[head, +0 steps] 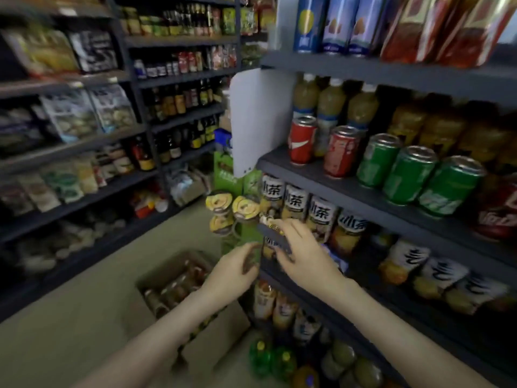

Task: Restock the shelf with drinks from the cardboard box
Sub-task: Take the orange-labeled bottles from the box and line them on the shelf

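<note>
**Forearms reach in from the bottom edge to the drinks shelf**

Two bare forearms rise from the lower edge of the view and meet at the left end of the dark shelf on the right. Between the hands sits a drink bottle, tilted and badly blurred, with a dark band across it. It is held just in front of the shelf's corner, level with the row of white-labelled tea cans.

The left hand comes at it from below and the left. Its grip is closed, with fingers curled round the lower part of the bottle. The right hand lies over the bottle from the right. Its fingers are on top of the dark band and the thumb is beneath, so this grip is also closed on the bottle, though the blur hides exactly how tightly.

Below the left forearm the cardboard box stands open on the floor, just beside the foot of the shelf. Brown bottles stand upright in rows inside it.

One board up from the tea cans, red cans stand to the left of green cans, with yellowish bottles behind them. Yellow-lidded cups hang on the shelf's end, just above the hands.
</note>
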Demonstrator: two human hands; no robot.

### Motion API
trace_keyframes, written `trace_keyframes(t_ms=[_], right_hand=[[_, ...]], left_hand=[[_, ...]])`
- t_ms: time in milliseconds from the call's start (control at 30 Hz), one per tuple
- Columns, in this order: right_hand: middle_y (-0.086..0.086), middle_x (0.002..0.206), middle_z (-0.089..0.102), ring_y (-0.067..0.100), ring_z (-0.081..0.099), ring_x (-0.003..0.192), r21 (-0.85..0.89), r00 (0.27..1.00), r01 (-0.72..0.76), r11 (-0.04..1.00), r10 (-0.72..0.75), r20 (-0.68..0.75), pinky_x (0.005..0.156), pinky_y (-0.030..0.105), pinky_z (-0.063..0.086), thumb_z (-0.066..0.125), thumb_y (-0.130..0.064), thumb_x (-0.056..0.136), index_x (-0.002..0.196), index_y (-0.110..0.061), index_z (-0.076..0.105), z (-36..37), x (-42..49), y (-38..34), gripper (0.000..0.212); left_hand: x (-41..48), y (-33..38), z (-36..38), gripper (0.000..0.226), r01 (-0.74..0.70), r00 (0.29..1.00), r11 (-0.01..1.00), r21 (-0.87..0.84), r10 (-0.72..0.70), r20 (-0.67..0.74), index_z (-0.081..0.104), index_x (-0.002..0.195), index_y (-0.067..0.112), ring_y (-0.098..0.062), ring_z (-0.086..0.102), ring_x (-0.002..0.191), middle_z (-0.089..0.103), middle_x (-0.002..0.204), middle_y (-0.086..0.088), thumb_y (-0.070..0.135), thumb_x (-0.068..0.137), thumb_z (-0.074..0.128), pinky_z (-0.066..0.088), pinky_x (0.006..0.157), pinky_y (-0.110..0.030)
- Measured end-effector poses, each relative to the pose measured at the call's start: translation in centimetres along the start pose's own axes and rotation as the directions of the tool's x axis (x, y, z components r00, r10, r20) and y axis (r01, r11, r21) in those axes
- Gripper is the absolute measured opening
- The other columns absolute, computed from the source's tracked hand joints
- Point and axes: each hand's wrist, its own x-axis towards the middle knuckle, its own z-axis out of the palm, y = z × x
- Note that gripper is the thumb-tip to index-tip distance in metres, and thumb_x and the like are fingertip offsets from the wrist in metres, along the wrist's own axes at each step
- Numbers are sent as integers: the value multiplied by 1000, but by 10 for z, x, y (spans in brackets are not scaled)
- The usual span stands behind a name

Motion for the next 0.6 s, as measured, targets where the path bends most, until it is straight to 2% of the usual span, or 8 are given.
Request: trace_keyframes(t_ms=[100,200,467,600], right_hand=[[-5,144,36,12,29,137,30,989,-30,999,25,146,107,22,30,48,-22,98,144,-22,34,52,15,-7,48],[-4,142,36,14,30,135,53,968,-43,998,29,250,105,29,37,47,-21,99,144,-21,33,95,38,-17,47],[-4,142,36,12,35,131,58,900,-84,995,51,433,102,25,38,48,-21,98,146,-20,31,238,144,-43,51],[-4,144,35,12,36,132,19,831,-153,988,118,544,105,25,36,50,-20,97,147,-23,29,333,197,-46,55]], left_hand=[[-22,-48,-15,45,129,992,991,41,-129,-4,45,138,25,-10,54,114,55,131,4,24,94,54,44,95,-23],[-36,-98,-29,40,245,969,967,68,-245,-20,45,135,30,-10,56,107,56,127,3,28,95,52,45,90,-25],[-44,-256,-82,38,503,864,863,56,-500,-62,50,131,28,-20,60,108,60,123,-2,24,93,52,47,86,-28],[-33,-347,-106,40,640,768,762,99,-639,-44,48,135,21,-27,60,110,60,124,-7,21,95,49,45,86,-31]])
